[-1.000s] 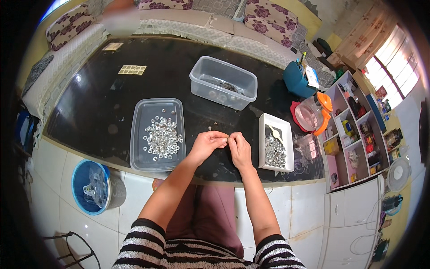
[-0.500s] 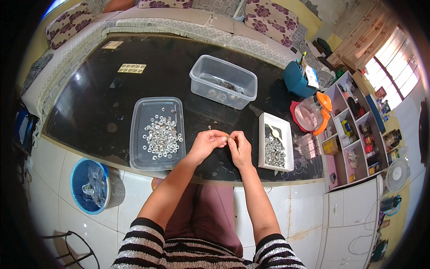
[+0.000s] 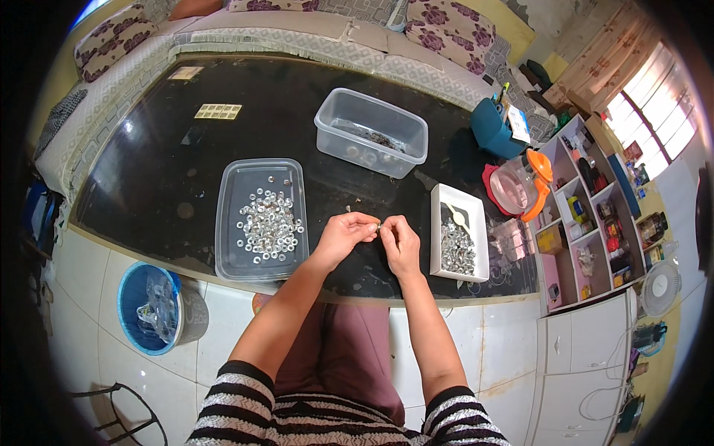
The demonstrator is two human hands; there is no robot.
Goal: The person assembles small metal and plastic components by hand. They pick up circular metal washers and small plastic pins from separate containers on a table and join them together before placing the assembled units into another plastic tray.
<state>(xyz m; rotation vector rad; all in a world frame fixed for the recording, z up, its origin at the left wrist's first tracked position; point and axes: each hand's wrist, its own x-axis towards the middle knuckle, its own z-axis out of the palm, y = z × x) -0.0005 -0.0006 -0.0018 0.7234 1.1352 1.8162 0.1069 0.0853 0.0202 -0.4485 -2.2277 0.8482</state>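
Black, glossy tabletop (image 3: 163, 163) is spreading across the room, with a patterned sofa (image 3: 312, 28) lining its far side and pale shelves (image 3: 548, 286) standing at right. Near its close edge, the left hand (image 3: 346, 236) and right hand (image 3: 400, 247) are pinching a small piece (image 3: 379, 227) between them; their grip is covering most of it, so its shape is escaping the eye. Dark bits (image 3: 383, 140) inside the far, translucent tub (image 3: 342, 149) are blurring together. At left, a shallow, round-cornered plastic tray (image 3: 232, 189) is holding shiny rings (image 3: 269, 229); at right, a white box (image 3: 481, 245) is holding jumbled silvery pieces (image 3: 455, 251) and a pale spoon (image 3: 457, 215).
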